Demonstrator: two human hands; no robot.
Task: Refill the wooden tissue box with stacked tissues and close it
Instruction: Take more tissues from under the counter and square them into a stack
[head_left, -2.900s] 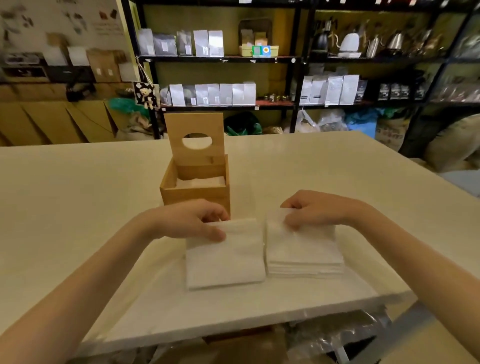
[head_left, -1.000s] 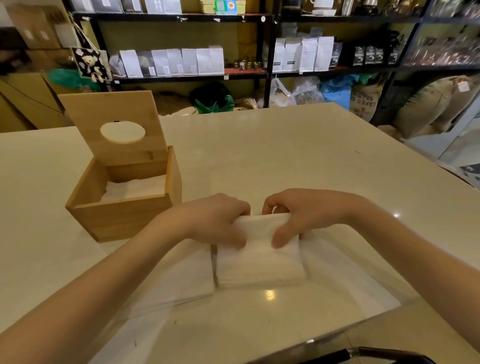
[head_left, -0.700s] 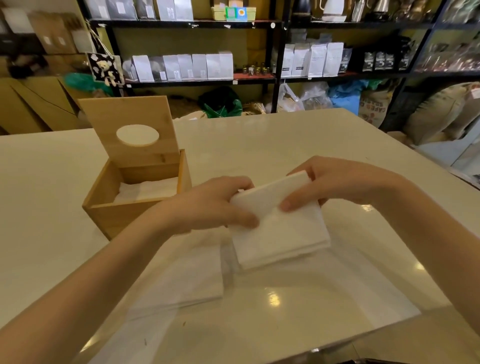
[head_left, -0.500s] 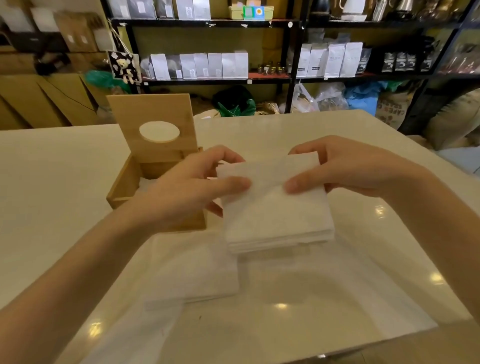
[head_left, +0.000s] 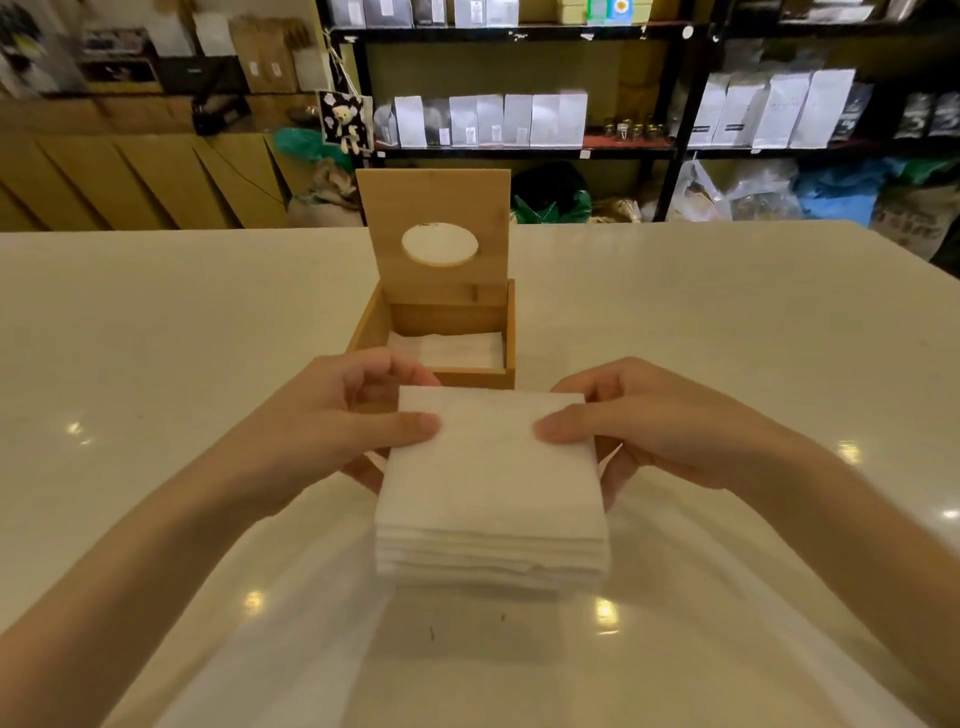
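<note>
Stack of tissues (head_left: 491, 488) held level above table (head_left: 156, 364), directly in front of wooden tissue box (head_left: 457, 332). Box just beyond stack's far edge; lid (head_left: 436, 208) upright at back, some tissues already inside. Left hand (head_left: 332, 426) and right hand (head_left: 639, 431) clamped on opposite sides, thumbs on top. Required travel, by judgement: straight forward, then down; both hands equally near.
</note>
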